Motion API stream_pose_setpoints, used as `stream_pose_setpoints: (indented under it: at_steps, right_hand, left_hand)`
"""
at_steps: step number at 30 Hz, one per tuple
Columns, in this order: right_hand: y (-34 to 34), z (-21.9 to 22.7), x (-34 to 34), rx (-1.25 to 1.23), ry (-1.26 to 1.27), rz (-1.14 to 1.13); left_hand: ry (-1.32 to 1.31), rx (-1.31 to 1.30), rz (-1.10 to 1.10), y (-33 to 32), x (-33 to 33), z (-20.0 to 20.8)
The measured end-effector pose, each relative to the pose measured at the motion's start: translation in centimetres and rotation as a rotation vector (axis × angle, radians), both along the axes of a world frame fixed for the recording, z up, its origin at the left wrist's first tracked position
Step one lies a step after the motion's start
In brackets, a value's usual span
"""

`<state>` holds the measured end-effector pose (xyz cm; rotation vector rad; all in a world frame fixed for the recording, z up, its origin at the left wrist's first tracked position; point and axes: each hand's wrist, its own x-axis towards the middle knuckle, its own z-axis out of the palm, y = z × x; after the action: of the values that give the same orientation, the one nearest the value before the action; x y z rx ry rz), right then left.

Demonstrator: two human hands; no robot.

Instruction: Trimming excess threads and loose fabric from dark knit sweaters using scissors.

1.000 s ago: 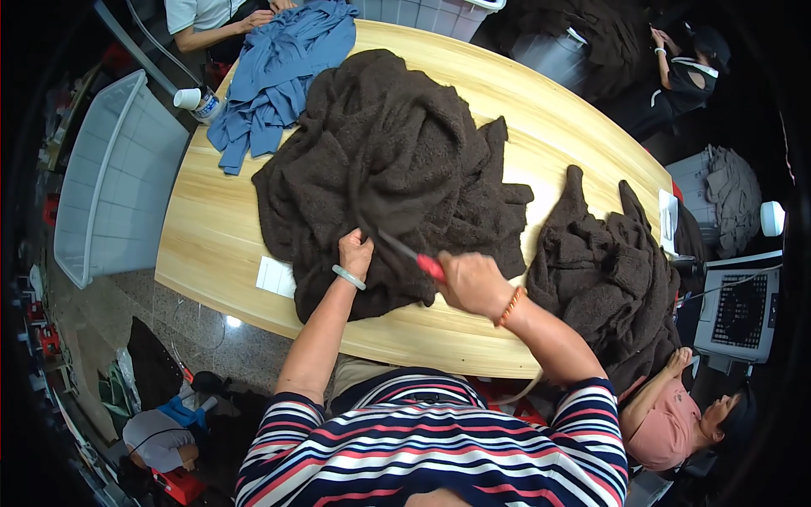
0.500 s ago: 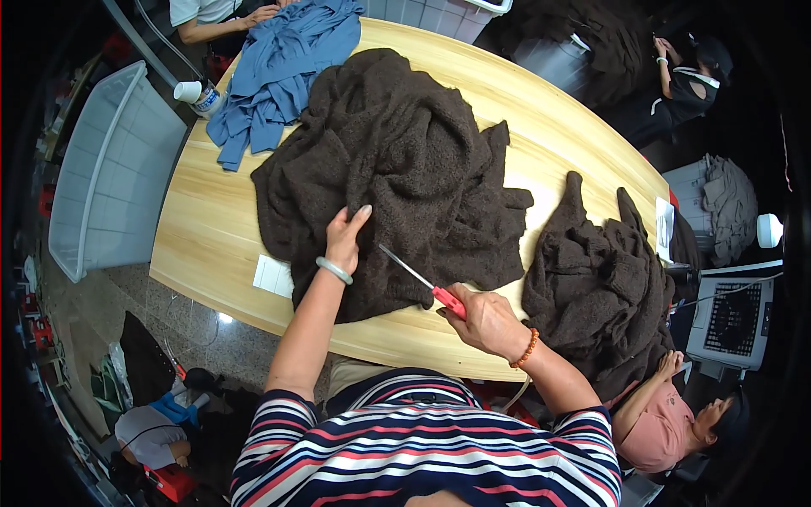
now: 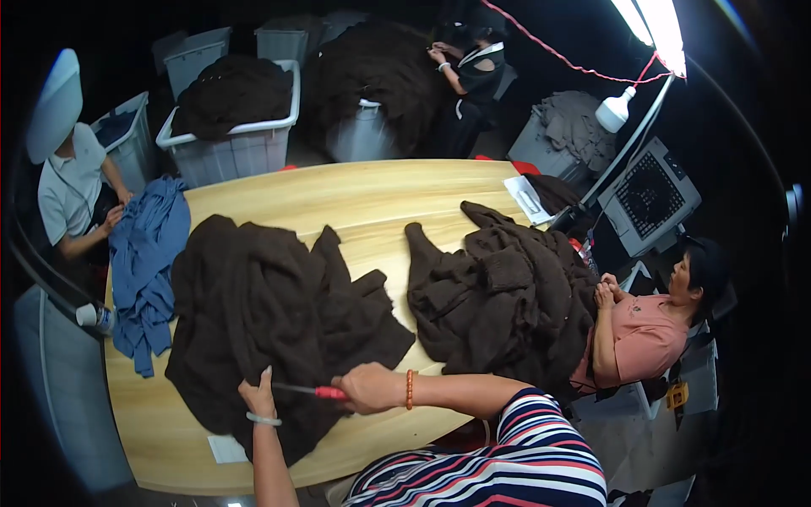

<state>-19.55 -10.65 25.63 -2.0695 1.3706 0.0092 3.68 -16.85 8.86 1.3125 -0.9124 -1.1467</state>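
A dark brown fuzzy knit garment (image 3: 253,296) lies heaped on the left half of the table, its near edge hanging toward me. My left hand (image 3: 260,399), with a pale bangle at the wrist, is closed on its near part, thumb pointing up; the other fingers are partly hidden. In my right hand (image 3: 376,389) is a red-handled tool (image 3: 331,393) with a thin metal shaft. The shaft points left across the cloth toward my left hand, and its tip is hard to make out. What kind of tool it is does not show.
The pale wooden table (image 3: 372,190) also bears another brown garment pile (image 3: 507,296) at right, blue cloth (image 3: 148,262) at left and a white paper (image 3: 226,449). A person in pink (image 3: 646,338) sits at the right edge. Filled bins (image 3: 232,160) stand beyond the table.
The view has swung up and to the right, showing more of the room. Both hands stay at the garment; the tool's shaft now points more level, nearer my left hand.
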Motion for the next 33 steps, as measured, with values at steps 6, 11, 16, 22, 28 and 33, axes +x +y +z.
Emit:
stream_pose_setpoints:
  at_steps: [6,11,16,22,28,33]
  right_hand:
    - [0.0,1.2,-1.3,-0.068,-0.008,0.055]
    - [-0.1,-0.5,-2.5,-0.079,-0.087,-0.019]
    - [1.9,-2.0,-1.9,-0.043,0.031,0.154]
    - [2.8,-1.5,-1.7,0.028,0.083,0.153]
    - [3.9,-1.9,-2.5,0.121,-0.073,0.345]
    - [3.2,-1.9,-2.1,0.052,0.053,0.157]
  left_hand:
    - [-0.127,0.075,-0.029,-0.1,-1.4,0.0]
    - [0.325,0.188,-0.11,3.1,-0.5,0.8]
    - [0.471,0.24,-0.104,6.4,1.0,-1.0]
    - [0.466,0.269,0.062,7.6,-0.2,-2.6]
    - [0.302,0.266,-0.047,9.2,-0.8,-2.9]
    - [-0.047,0.175,0.079,8.8,-1.6,-2.9]
